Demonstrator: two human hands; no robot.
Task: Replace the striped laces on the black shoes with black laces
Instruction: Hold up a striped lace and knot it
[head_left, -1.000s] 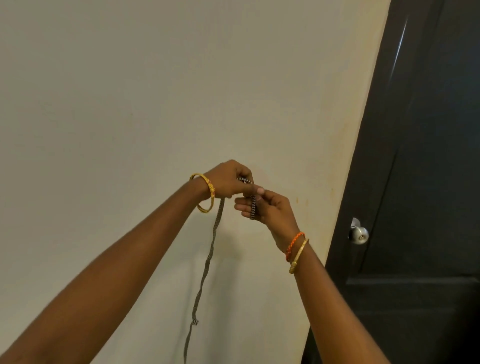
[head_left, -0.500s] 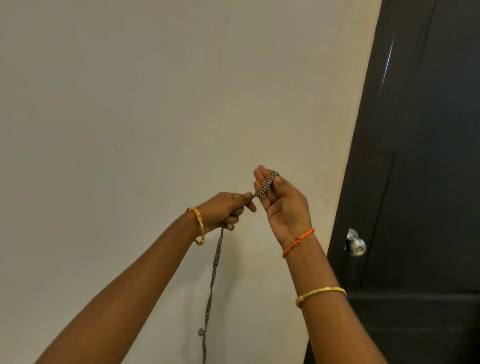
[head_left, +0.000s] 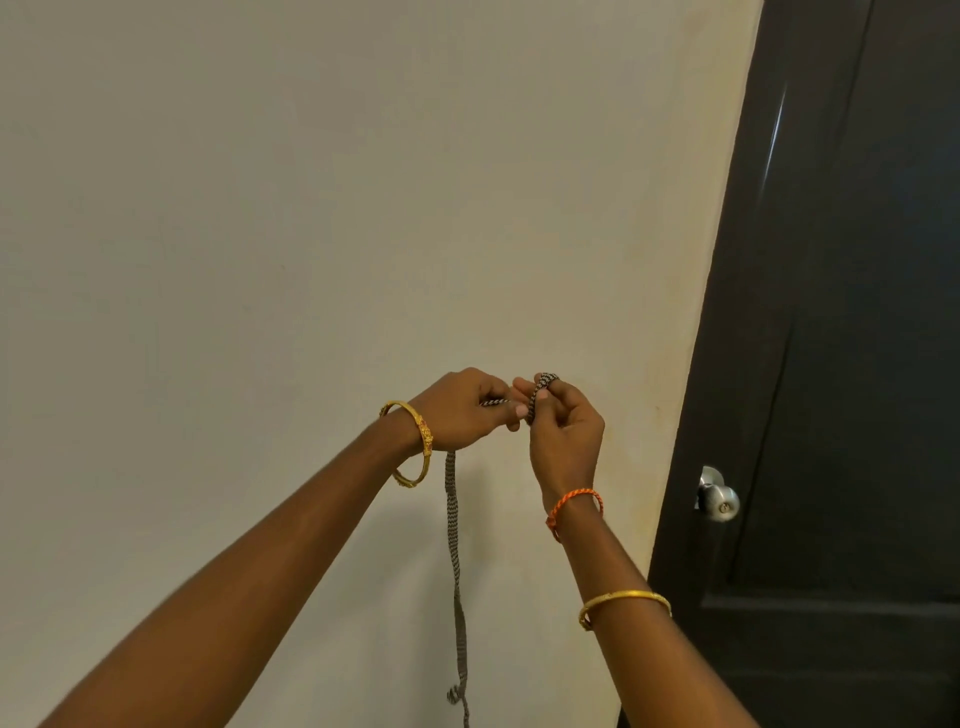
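Both hands are raised in front of a pale wall. A black-and-white striped lace (head_left: 451, 525) is wound in loops around the fingers of my right hand (head_left: 563, 428), with my thumb pressed on the coil. My left hand (head_left: 460, 408) pinches the lace just left of the coil. From my left hand the free length hangs straight down and leaves the frame at the bottom. No shoes or black laces are in view.
A plain cream wall (head_left: 311, 208) fills most of the view. A dark door (head_left: 841, 364) with a round silver knob (head_left: 719, 499) stands at the right. I wear bangles on both wrists and an orange thread on the right.
My left hand has risen and come back beside my right hand, carrying the lace over the fingers. My right hand's fingers have curled in around the coil. The hanging tail is shorter.
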